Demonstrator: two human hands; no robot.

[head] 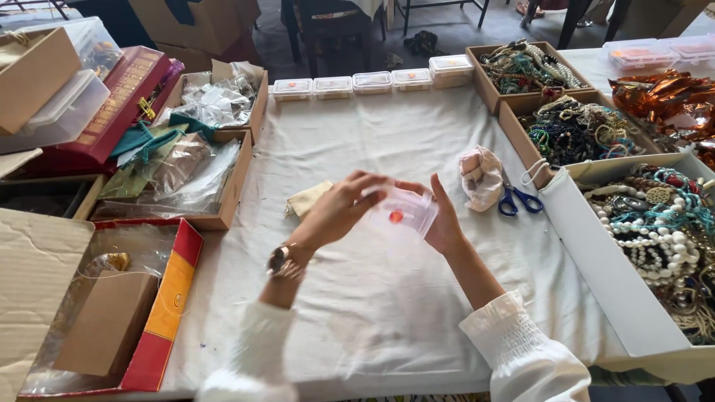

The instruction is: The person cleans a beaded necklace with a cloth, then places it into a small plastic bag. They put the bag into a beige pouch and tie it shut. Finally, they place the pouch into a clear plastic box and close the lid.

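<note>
Both my hands hold a small clear plastic box [406,211] above the white tablecloth [387,298]. A small red-orange piece shows inside it. My left hand [339,208], with a watch on the wrist, grips the box's left side and top. The palm of my right hand [445,219] presses against the box's right side with fingers straight up.
A row of small clear boxes [372,82] lines the far edge. Blue-handled scissors [518,199] and a cloth pouch [482,177] lie to the right. Trays of beaded jewellery [663,223] fill the right side. Cardboard boxes with plastic bags [186,171] and a red box [160,313] stand left.
</note>
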